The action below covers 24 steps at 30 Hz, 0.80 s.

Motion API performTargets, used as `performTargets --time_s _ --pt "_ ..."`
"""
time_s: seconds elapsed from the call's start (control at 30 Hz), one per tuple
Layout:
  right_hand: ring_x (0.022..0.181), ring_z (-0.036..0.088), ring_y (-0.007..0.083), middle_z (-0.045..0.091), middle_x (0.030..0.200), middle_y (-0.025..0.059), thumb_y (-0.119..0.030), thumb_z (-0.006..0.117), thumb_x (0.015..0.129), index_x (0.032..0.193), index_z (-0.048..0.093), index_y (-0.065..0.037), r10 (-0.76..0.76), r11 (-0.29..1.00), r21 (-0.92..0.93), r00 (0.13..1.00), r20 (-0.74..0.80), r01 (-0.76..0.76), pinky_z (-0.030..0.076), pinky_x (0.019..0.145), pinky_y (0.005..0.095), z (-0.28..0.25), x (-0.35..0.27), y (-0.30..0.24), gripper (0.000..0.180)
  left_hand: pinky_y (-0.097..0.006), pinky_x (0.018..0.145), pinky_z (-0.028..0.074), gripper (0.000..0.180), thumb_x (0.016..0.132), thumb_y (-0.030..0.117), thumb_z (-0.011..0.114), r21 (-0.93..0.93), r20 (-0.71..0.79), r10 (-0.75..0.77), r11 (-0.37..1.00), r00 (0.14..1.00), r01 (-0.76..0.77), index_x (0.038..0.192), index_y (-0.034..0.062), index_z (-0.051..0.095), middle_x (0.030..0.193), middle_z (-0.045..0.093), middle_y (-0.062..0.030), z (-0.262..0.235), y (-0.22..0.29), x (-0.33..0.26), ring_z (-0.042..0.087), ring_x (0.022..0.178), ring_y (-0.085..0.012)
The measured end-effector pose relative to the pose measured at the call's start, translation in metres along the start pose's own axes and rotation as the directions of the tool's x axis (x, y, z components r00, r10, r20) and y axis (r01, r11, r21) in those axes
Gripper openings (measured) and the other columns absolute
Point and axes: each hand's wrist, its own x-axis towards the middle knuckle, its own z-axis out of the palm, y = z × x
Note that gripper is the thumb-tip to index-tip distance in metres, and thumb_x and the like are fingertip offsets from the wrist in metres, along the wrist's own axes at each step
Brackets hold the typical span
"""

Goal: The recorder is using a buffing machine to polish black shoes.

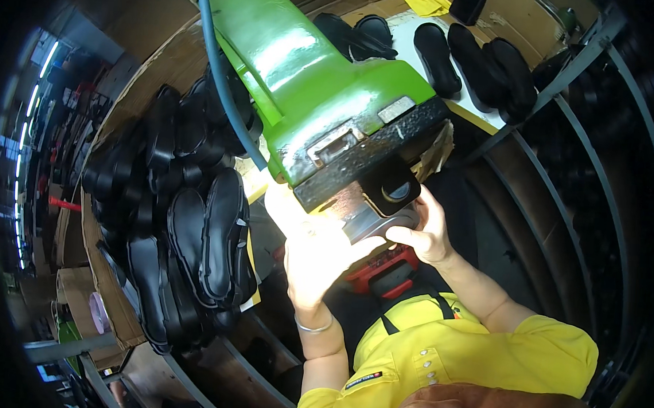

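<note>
Both my hands are at the front of a green machine (pixel 332 95), under its black lower edge. Between them is a dark, smooth, curved piece that looks like a shoe sole (pixel 376 224), mostly hidden by the machine head and my fingers. My left hand (pixel 314 254), washed out by bright light, grips its left side. On the other side my right hand (pixel 429 234) curls its fingers around the piece, thumb pointing inward. The two thumbs come close together on the near edge. A brownish machine part (pixel 342 202) sits just beyond the piece.
A pile of black shoe soles (pixel 223 236) lies in a cardboard-edged bin at left. More black soles (pixel 482 68) rest on a white board behind the machine at right. A blue hose (pixel 219 75) runs down the machine's left side. Metal rack bars (pixel 553 206) stand at right.
</note>
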Motion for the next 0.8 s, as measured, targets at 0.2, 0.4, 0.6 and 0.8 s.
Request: performTargets --time_s 0.2,0.4,0.6,0.8 --pt "0.080 0.061 0.0129 0.058 0.098 0.0100 0.001 0.076 0.074 0.108 0.048 0.000 0.043 0.999 -0.029 0.999 0.004 -0.043 0.054 0.059 0.0245 0.000 -0.002 -0.008 0.044 -0.025 0.074 0.050 0.034 0.085 0.035 0.069 0.433 0.068 0.092 0.894 0.993 -0.112 0.114 0.0181 0.067 0.101 0.066 0.0040 0.025 -0.011 -0.016 0.062 0.086 -0.0103" --pt "0.080 0.062 0.0135 0.058 0.097 0.0099 0.000 0.077 0.074 0.107 0.048 0.000 0.006 1.000 -0.006 1.000 -0.024 -0.006 0.056 0.058 0.0250 0.006 -0.006 -0.003 0.043 -0.028 0.067 0.051 0.045 0.075 0.054 0.074 0.321 -0.207 0.053 0.947 0.977 0.017 0.098 0.0154 0.070 0.091 0.067 0.0027 0.008 -0.009 -0.005 0.062 0.076 -0.0109" --pt "0.079 0.062 0.0137 0.059 0.095 0.0094 0.001 0.077 0.074 0.105 0.048 0.000 -0.014 0.998 -0.054 0.999 -0.047 0.011 0.055 0.059 0.0253 0.012 -0.009 -0.005 0.043 -0.028 0.068 0.051 0.044 0.069 0.044 0.080 0.171 -0.236 0.048 0.985 0.971 -0.007 0.096 0.0114 0.070 0.089 0.067 -0.0002 0.000 -0.016 -0.001 0.063 0.076 -0.0134" --pt "0.084 0.060 0.0121 0.059 0.098 0.0072 0.000 0.082 0.070 0.109 0.052 -0.001 -0.113 0.983 -0.150 0.993 -0.013 0.110 0.050 0.073 0.0264 0.019 -0.008 0.007 0.050 -0.028 0.068 0.051 0.044 0.064 0.034 0.086 -0.163 -0.204 -0.055 0.986 0.977 0.022 0.095 0.0073 0.069 0.086 0.066 -0.0031 -0.009 -0.029 -0.010 0.063 0.076 -0.0159"
